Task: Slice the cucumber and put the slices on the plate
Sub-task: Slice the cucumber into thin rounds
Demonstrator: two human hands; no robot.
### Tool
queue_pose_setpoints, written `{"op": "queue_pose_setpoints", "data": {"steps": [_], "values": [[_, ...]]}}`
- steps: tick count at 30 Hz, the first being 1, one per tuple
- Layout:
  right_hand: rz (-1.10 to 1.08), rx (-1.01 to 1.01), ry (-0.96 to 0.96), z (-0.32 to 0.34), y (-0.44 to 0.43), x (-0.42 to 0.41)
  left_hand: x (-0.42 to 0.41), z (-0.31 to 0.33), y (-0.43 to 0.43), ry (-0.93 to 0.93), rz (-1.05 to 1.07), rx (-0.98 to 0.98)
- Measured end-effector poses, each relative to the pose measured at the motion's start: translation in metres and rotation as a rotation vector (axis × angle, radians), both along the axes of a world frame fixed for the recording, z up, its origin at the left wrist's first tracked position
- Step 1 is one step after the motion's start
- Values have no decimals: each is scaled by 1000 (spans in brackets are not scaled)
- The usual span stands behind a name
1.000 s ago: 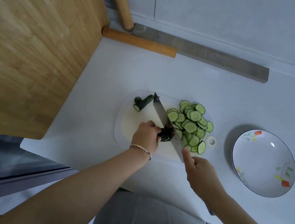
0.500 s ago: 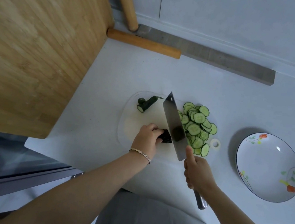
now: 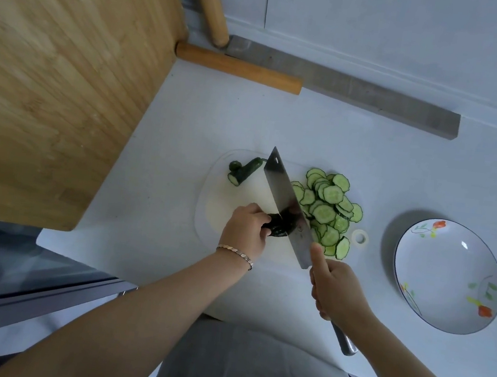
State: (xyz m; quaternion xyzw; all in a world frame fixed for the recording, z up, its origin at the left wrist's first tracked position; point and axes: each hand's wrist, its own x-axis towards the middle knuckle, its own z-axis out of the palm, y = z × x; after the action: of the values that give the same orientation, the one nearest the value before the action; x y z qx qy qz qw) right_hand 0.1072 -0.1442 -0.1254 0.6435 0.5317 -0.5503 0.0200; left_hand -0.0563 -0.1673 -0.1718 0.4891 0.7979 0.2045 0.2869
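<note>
A short dark cucumber stub (image 3: 278,227) lies on the white cutting board (image 3: 233,199), and my left hand (image 3: 245,230) grips its left end. My right hand (image 3: 333,288) holds the cleaver (image 3: 289,206) by its handle, forefinger laid along the blade's back. The blade stands over the stub's right end. Several cucumber slices (image 3: 327,212) are heaped on the board right of the blade. A cut-off cucumber end (image 3: 242,173) lies at the board's far left. The flowered white plate (image 3: 449,275) sits to the right with nothing in it.
A large wooden board (image 3: 55,70) covers the left of the white counter. A wooden rolling pin (image 3: 238,68) and a grey bar (image 3: 344,87) lie along the back wall. The counter's near edge runs just below my hands.
The cleaver has tipped from edge-on at the stub to showing its broad face. My right hand now sits lower on the handle. My left hand still holds the stub.
</note>
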Motion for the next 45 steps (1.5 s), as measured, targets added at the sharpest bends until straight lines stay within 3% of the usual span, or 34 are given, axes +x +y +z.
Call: {"op": "queue_pose_setpoints", "data": {"steps": [9,28,34,45], "values": [[49,89,25,0,-1,3,-1,0,1,24,-23,-8],[96,85,-104,-25,-5,-18,-2,-1,2,11,-12,-21],[-109,-62,32,-16,3,-11,-5,-1,2,-43,21,-13],[-16,3,47,3,0,-6,-3,-2,1,-17,14,1]]}}
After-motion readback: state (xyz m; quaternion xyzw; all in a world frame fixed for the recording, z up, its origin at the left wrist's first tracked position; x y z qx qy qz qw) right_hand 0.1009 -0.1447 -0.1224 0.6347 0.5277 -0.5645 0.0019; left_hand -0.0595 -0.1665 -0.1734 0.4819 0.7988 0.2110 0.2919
